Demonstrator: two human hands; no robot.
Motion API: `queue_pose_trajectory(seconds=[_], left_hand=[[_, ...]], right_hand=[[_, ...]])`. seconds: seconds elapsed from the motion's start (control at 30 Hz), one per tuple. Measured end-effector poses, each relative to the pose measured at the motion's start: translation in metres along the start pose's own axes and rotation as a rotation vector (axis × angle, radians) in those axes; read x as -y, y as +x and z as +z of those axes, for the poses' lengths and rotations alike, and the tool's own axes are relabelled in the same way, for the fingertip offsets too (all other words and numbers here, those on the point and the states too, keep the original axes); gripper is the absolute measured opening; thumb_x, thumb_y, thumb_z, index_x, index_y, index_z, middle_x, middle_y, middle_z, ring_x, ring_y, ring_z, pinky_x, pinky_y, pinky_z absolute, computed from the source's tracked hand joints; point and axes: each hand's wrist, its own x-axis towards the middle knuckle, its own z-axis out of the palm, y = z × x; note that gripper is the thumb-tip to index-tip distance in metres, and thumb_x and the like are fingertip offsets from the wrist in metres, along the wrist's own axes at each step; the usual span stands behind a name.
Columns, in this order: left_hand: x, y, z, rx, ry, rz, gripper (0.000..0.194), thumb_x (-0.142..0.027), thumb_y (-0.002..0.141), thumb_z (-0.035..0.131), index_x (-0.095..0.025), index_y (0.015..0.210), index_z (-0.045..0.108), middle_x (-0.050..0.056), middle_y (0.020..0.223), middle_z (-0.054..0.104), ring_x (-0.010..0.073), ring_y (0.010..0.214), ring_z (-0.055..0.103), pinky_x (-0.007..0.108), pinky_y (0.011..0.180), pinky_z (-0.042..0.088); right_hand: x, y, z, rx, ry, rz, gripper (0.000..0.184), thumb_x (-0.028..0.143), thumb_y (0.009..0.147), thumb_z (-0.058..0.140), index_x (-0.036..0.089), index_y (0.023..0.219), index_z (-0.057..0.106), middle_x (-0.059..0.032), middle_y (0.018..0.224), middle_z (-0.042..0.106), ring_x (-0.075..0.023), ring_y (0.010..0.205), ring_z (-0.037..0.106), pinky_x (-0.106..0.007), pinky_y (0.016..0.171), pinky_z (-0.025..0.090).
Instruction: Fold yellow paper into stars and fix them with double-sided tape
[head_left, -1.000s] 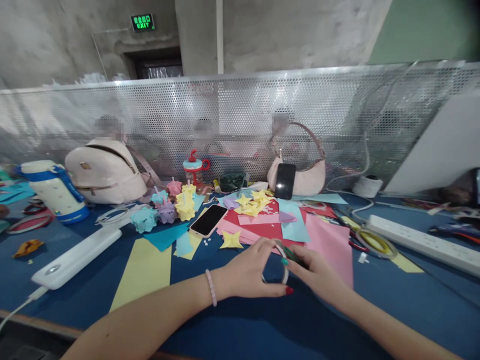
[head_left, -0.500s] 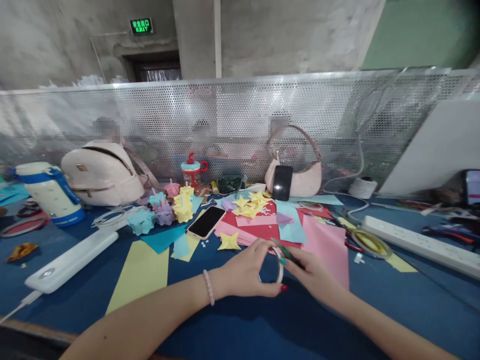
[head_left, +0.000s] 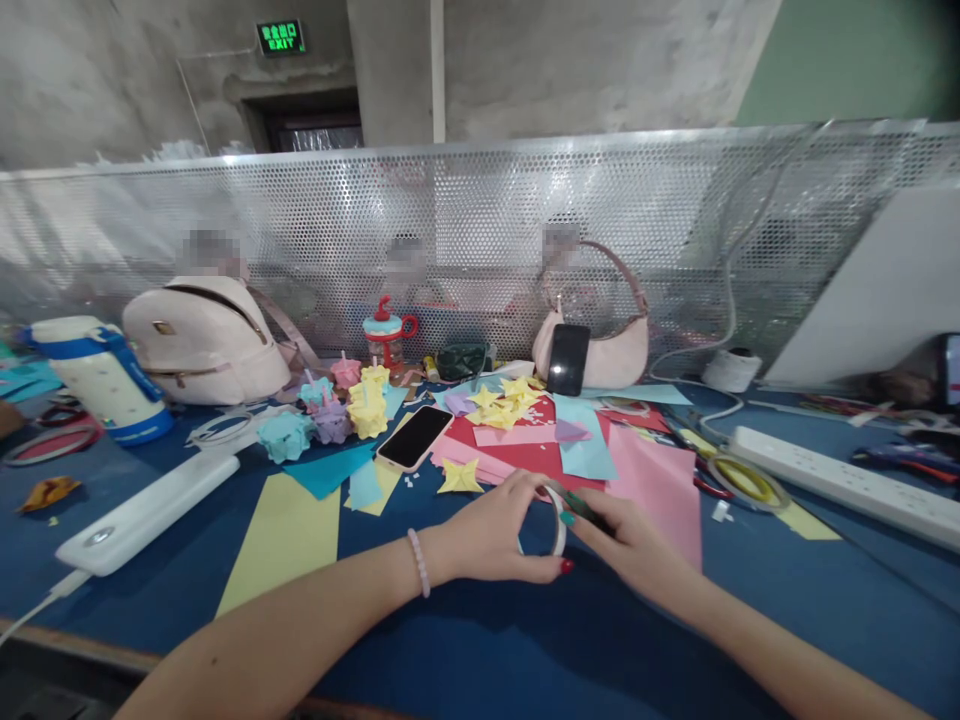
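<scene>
My left hand (head_left: 502, 530) is closed around a narrow roll of whitish tape (head_left: 559, 525), thumb at its lower edge and fingers at its top. My right hand (head_left: 626, 530) grips a slim dark green tool (head_left: 589, 510) against the roll's right side. Most of that tool is covered by fingers, so its kind is unclear. Just beyond the left hand sits a yellow folded paper star (head_left: 460, 476). Pink paper (head_left: 652, 490) lies under and behind the right hand, and a red sheet (head_left: 536, 458) is farther back.
A phone (head_left: 415, 438) lies behind the left forearm, near several folded paper pieces (head_left: 285, 436). Farther left are a white power bank-like bar (head_left: 150, 510) and a bottle (head_left: 101, 380). A power strip (head_left: 847, 480) is at right. Bags (head_left: 206, 345) stand before a perforated metal screen (head_left: 480, 200).
Both hands keep nearly the same pose at the tape roll. The green tool's pointed tip shows less beside the roll now. The view has shifted slightly.
</scene>
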Motion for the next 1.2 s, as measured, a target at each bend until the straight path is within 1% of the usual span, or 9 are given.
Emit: queue_pose_trajectory(seconds=[0.17, 0.4, 0.63, 0.8, 0.93, 1.0, 1.07, 1.13, 1.2], left_hand=[[-0.001, 0.0, -0.001, -0.004, -0.008, 0.008, 0.054, -0.028, 0.065, 0.067, -0.019, 0.111, 0.04, 0.008, 0.109, 0.048, 0.0227, 0.099, 0.05, 0.036, 0.089, 0.042], [0.0, 0.002, -0.001, -0.005, -0.011, 0.0, 0.054, -0.031, 0.064, 0.068, -0.018, 0.108, 0.04, 0.008, 0.105, 0.049, 0.0223, 0.096, 0.052, 0.035, 0.085, 0.044], [0.003, 0.001, -0.001, -0.007, -0.092, -0.058, 0.056, -0.032, 0.063, 0.068, -0.019, 0.11, 0.04, 0.008, 0.107, 0.052, 0.0227, 0.096, 0.054, 0.034, 0.083, 0.045], [0.002, 0.001, 0.0, -0.05, -0.132, -0.043, 0.054, -0.03, 0.061, 0.069, -0.018, 0.108, 0.044, 0.006, 0.103, 0.054, 0.0203, 0.093, 0.054, 0.031, 0.08, 0.046], [0.004, 0.002, -0.006, -0.12, -0.08, -0.025, 0.054, -0.026, 0.06, 0.068, -0.018, 0.108, 0.045, 0.006, 0.101, 0.055, 0.0199, 0.09, 0.055, 0.031, 0.079, 0.046], [0.008, 0.003, -0.011, -0.193, -0.016, -0.016, 0.059, -0.027, 0.061, 0.067, -0.018, 0.113, 0.042, 0.007, 0.108, 0.053, 0.0219, 0.096, 0.054, 0.033, 0.084, 0.045], [0.013, 0.004, -0.017, -0.239, 0.061, 0.001, 0.064, -0.029, 0.063, 0.066, -0.018, 0.119, 0.038, 0.01, 0.121, 0.048, 0.025, 0.109, 0.048, 0.036, 0.092, 0.041], [0.018, 0.005, -0.021, -0.23, 0.146, 0.032, 0.067, -0.033, 0.065, 0.065, -0.017, 0.122, 0.036, 0.013, 0.128, 0.043, 0.0272, 0.119, 0.041, 0.039, 0.101, 0.034], [0.022, 0.006, -0.023, -0.215, 0.203, 0.047, 0.065, -0.033, 0.066, 0.065, -0.016, 0.122, 0.036, 0.014, 0.129, 0.042, 0.0275, 0.121, 0.039, 0.04, 0.103, 0.031]], right_hand=[[0.001, 0.001, -0.001, -0.007, -0.048, -0.035, 0.019, 0.029, 0.084, 0.042, 0.017, 0.076, 0.055, -0.0018, 0.067, 0.06, -0.0146, 0.061, 0.052, -0.025, 0.054, 0.041], [0.003, 0.0, -0.002, -0.01, -0.065, -0.057, 0.02, 0.031, 0.085, 0.042, 0.017, 0.076, 0.055, -0.0017, 0.067, 0.06, -0.0147, 0.06, 0.053, -0.025, 0.054, 0.041], [0.004, 0.001, -0.004, 0.005, -0.037, -0.075, 0.031, 0.035, 0.089, 0.035, 0.018, 0.082, 0.06, -0.0037, 0.074, 0.065, -0.0172, 0.067, 0.059, -0.027, 0.061, 0.046], [0.001, 0.001, -0.003, -0.037, -0.06, -0.054, 0.027, 0.032, 0.087, 0.037, 0.019, 0.097, 0.059, -0.0045, 0.075, 0.065, -0.0179, 0.066, 0.059, -0.027, 0.059, 0.046], [-0.001, 0.001, -0.005, -0.086, -0.102, -0.06, 0.027, 0.03, 0.089, 0.032, 0.019, 0.082, 0.056, -0.0019, 0.062, 0.059, -0.0148, 0.056, 0.054, -0.025, 0.053, 0.043], [-0.003, 0.002, -0.009, -0.141, -0.162, -0.081, 0.027, 0.03, 0.089, 0.032, 0.019, 0.081, 0.056, -0.0026, 0.064, 0.059, -0.0155, 0.057, 0.054, -0.026, 0.053, 0.042], [-0.004, 0.003, -0.014, -0.194, -0.233, -0.125, 0.026, 0.029, 0.089, 0.033, 0.018, 0.088, 0.057, -0.005, 0.072, 0.062, -0.0176, 0.065, 0.057, -0.027, 0.057, 0.044], [-0.006, 0.004, -0.018, -0.218, -0.309, -0.18, 0.027, 0.027, 0.089, 0.034, 0.018, 0.095, 0.059, -0.007, 0.08, 0.063, -0.0187, 0.072, 0.059, -0.029, 0.062, 0.044], [-0.007, 0.004, -0.022, -0.215, -0.379, -0.213, 0.029, 0.027, 0.09, 0.033, 0.017, 0.096, 0.06, -0.0075, 0.079, 0.063, -0.0185, 0.071, 0.059, -0.029, 0.062, 0.043]])
